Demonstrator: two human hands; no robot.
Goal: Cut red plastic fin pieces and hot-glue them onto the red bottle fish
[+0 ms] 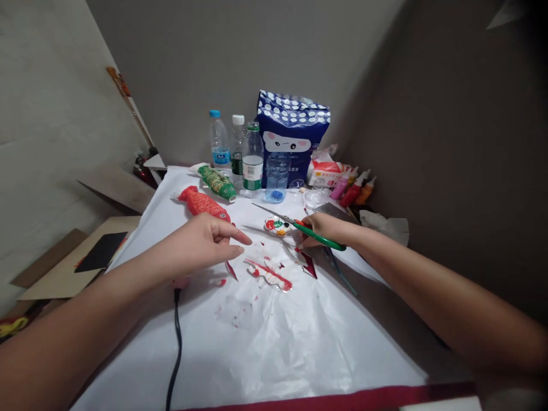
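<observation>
My right hand [323,227] grips green-handled scissors [299,225], blades pointing left over a small paint palette [277,227]. My left hand [208,240] hovers over the white paper sheet [274,342], fingers curled with the index finger and thumb stretched right; a red scrap [231,269] shows just under it, though whether it is held is unclear. A red-and-white painted cut-out [269,275] lies on the paper between the hands. Another dark red scrap [309,264] lies beside my right hand.
A red painted fish [201,203] and a green one [217,181] lie at the back left. Three bottles [252,160], a cut clear bottle [277,177], a blue dotted bag [293,128] and paint tubes [353,191] stand behind. A black cable [176,342] crosses the paper.
</observation>
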